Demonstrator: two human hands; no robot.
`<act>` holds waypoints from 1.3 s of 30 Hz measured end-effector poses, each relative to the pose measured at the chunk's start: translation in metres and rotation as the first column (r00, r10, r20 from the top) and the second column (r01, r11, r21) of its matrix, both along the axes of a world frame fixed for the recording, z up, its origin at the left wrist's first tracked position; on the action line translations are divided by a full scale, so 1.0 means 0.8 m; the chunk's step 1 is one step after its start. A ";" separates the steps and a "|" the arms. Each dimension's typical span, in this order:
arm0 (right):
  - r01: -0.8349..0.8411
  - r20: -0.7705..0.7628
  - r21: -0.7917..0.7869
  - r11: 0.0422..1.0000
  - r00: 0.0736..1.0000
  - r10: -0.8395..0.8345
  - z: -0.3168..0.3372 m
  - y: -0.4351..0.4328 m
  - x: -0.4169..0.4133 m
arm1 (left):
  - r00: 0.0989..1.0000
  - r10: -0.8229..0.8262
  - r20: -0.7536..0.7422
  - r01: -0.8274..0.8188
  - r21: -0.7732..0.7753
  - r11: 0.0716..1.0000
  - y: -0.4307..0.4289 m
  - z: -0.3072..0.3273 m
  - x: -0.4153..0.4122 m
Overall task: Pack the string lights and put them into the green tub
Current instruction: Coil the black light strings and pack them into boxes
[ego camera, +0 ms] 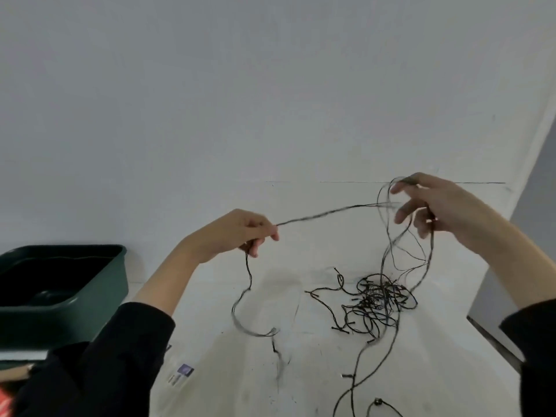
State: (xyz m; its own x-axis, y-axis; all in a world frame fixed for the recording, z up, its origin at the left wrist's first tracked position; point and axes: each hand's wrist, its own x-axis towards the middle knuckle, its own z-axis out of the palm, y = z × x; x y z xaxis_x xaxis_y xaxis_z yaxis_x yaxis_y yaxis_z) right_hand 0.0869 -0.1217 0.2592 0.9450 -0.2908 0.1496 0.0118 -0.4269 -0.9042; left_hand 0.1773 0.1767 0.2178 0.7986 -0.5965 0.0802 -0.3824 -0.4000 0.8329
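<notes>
The string lights (377, 300) are thin black wire with small dark bulbs, lying mostly as a tangled heap on the white table (301, 371). My left hand (246, 233) pinches one strand raised above the table; a loose end hangs down from it in a curve. That strand stretches right to my right hand (433, 206), which is lifted higher with several loops draped over its spread fingers. More wire runs from the heap toward the table's front edge. The green tub (90, 296) stands at the far left, dark inside.
A white wall rises right behind the table. The table's right edge slants down beside a grey floor (535, 236). A small label (180, 373) lies on the table near my left sleeve. Cardboard and a red item (6, 401) sit at the bottom left.
</notes>
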 end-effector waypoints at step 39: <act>-0.185 -0.059 0.074 0.980 0.980 0.190 0.018 0.078 0.025 | 0.988 -0.149 0.046 0.149 0.004 0.989 -0.023 0.074 -0.022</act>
State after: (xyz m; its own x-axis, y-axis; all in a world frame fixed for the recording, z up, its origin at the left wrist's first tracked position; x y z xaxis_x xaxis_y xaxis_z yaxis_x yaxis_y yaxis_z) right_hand 0.1072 -0.0590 0.2735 0.9908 -0.1149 0.0719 0.0259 -0.3600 -0.9326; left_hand 0.1600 0.1582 0.2774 0.6962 -0.7086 0.1145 -0.4756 -0.3359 0.8130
